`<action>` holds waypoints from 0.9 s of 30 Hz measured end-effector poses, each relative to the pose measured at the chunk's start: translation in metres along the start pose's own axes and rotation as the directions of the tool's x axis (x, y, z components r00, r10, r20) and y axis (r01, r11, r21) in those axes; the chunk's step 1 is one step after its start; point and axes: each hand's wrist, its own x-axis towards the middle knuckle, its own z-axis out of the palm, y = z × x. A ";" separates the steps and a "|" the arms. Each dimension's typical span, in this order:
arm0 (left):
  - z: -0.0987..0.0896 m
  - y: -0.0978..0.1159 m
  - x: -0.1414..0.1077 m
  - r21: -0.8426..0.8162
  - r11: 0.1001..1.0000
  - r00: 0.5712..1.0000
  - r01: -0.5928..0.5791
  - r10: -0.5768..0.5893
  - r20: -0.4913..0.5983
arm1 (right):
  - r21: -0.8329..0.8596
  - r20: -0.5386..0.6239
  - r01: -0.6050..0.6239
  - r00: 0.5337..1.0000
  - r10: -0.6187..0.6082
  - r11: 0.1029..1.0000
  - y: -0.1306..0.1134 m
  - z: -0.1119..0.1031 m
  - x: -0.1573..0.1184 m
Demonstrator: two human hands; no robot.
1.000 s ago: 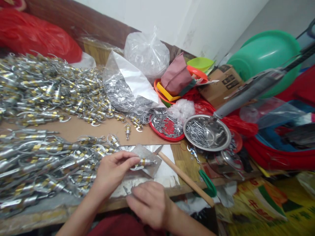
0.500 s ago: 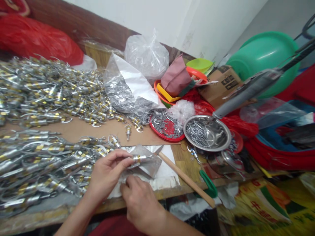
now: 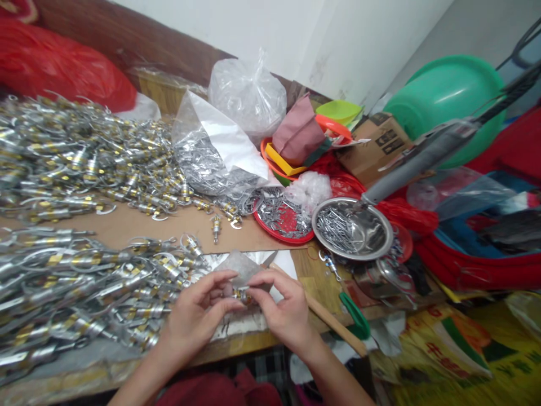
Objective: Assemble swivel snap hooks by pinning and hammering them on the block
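Observation:
A small silver and brass metal fitting (image 3: 240, 295) is held level between my two hands, above white paper near the table's front edge. My left hand (image 3: 203, 307) is closed round its left end. The fingers and thumb of my right hand (image 3: 283, 304) pinch its right end, and the fingertips partly hide it. Similar fittings (image 3: 127, 270) lie in rows to the left of my hands. Behind them, across a strip of brown cardboard (image 3: 127, 230), is a large heap of fittings (image 3: 84, 152). One single fitting (image 3: 216, 228) stands apart on the cardboard.
A red tray (image 3: 287, 221) and a steel bowl (image 3: 378, 231) hold small metal parts. A wooden handle (image 3: 333, 321) and a green handle (image 3: 354, 316) lie to the right. A grey tool (image 3: 414, 158) slants over the bowl. Behind are plastic bags (image 3: 247, 96) and a green basin (image 3: 448, 101).
My right hand has risen and moved right to take the fitting's right end. My left hand has lowered the fitting slightly. The view has shifted a little.

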 end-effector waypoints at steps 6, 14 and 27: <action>-0.005 0.006 0.001 0.214 0.962 0.985 -0.170 0.168 0.029 | 0.091 0.031 -0.105 0.994 0.102 0.990 -0.002 0.005 -0.003; -0.006 0.012 -0.002 0.150 0.978 0.989 -0.145 0.140 0.040 | 0.165 -0.021 -0.051 0.998 0.055 0.985 0.004 0.008 -0.013; -0.009 0.030 0.000 0.270 0.948 0.984 -0.170 0.150 0.092 | -0.278 0.205 0.624 0.781 -0.590 0.730 0.014 -0.013 -0.015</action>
